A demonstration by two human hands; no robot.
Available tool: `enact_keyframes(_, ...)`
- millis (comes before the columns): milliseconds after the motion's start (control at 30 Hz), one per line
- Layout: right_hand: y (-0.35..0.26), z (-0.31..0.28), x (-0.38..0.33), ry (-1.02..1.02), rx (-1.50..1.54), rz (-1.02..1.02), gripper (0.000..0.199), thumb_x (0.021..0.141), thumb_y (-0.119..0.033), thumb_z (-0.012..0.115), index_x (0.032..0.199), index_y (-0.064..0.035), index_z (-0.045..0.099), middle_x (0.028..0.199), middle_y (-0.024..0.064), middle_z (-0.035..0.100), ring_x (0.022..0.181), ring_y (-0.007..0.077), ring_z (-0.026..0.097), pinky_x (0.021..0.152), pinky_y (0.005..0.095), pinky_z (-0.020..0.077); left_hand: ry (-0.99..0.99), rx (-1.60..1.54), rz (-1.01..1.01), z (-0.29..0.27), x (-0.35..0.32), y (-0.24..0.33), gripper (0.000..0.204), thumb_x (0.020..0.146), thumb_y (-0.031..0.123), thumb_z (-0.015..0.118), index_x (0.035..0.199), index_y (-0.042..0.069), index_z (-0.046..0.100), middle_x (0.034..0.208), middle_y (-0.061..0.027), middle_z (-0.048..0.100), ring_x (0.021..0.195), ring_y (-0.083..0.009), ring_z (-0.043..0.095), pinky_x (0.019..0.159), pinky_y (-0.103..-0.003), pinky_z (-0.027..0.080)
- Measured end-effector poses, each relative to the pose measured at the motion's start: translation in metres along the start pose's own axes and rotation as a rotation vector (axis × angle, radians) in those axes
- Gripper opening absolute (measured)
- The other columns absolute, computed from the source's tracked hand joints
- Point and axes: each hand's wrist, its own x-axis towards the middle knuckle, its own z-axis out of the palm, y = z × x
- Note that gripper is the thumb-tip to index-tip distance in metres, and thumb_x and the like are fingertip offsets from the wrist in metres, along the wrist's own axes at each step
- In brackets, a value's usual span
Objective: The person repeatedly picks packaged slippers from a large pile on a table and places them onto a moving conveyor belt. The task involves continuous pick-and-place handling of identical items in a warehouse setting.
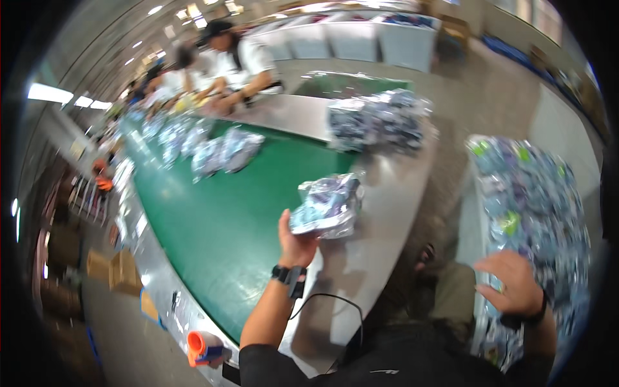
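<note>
My left hand (298,244) holds up a clear plastic bag (327,205) over the right edge of the green conveyor belt (213,258). Light blue and purple goods fill the bag; their exact kind is blurred. On the right, my right hand (511,282) hovers over a large white bin (476,238) heaped with similar bagged goods (538,200). Its fingers are curved, with the thumb apart, and nothing shows between them. More clear bags (227,152) lie on the far part of the belt.
Dark bagged goods (377,121) are piled at the metal table's (393,187) far end. A tape dispenser with an orange roll (205,345) sits at the near left edge. A black cable (335,297) crosses the table. Co-workers (238,61) stand far left; white bins (351,39) line the back.
</note>
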Motion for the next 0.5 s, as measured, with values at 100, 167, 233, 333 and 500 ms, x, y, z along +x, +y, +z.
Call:
enact_keyframes(100,-0.004,-0.009,0.029,0.004,-0.028,-0.121,0.041,0.078,-0.016,0.077,0.115,-0.0039,0.065,0.108,0.0127,0.065,0.096,0.0324,0.064,0.083,0.0397,0.0518,-0.101,0.012,-0.137,0.029,-0.020,-0.018,0.055,0.097,0.055,0.049,0.122,0.009,0.063,0.113,-0.0053,0.071,0.098,-0.0214,0.069,0.073,-0.034,0.058)
enact_keyframes(167,-0.006,-0.009,0.043,0.065,-0.007,-0.176,0.048,0.076,-0.016,0.077,0.119,-0.0035,0.062,0.110,0.0128,0.063,0.101,0.0329,0.062,0.088,0.0412,0.0518,-0.281,-0.117,-0.321,0.047,-0.032,-0.027,0.058,0.097,0.056,0.049,0.129,0.010,0.061,0.122,-0.0075,0.068,0.107,-0.0237,0.067,0.082,-0.039,0.059)
enact_keyframes(233,-0.006,-0.007,0.052,0.046,-0.035,-0.197,0.063,0.073,-0.020,0.081,0.129,-0.0057,0.055,0.124,0.0142,0.057,0.114,0.0330,0.057,0.099,0.0426,0.0463,-0.230,-0.075,-0.320,0.085,-0.047,-0.051,0.065,0.097,0.057,0.046,0.135,0.004,0.055,0.132,-0.0131,0.062,0.120,-0.0297,0.061,0.101,-0.045,0.052)
enact_keyframes(333,-0.005,-0.004,0.050,0.045,-0.096,-0.256,0.088,0.063,-0.030,0.088,0.138,-0.0086,0.049,0.133,0.0156,0.050,0.126,0.0340,0.049,0.107,0.0478,0.0372,-0.349,-0.014,-0.435,0.114,-0.058,-0.080,0.074,0.097,0.060,0.043,0.145,0.003,0.046,0.143,-0.0160,0.054,0.128,-0.0330,0.055,0.111,-0.050,0.042)
enact_keyframes(500,0.010,0.016,0.027,0.113,-0.025,-0.294,0.074,0.061,-0.029,0.085,0.124,-0.0048,0.054,0.109,0.0114,0.057,0.105,0.0303,0.059,0.089,0.0442,0.0463,-0.264,0.084,-0.588,0.134,-0.088,-0.119,0.072,0.097,0.063,0.043,0.144,0.008,0.047,0.143,-0.0131,0.053,0.127,-0.0319,0.056,0.105,-0.051,0.049)
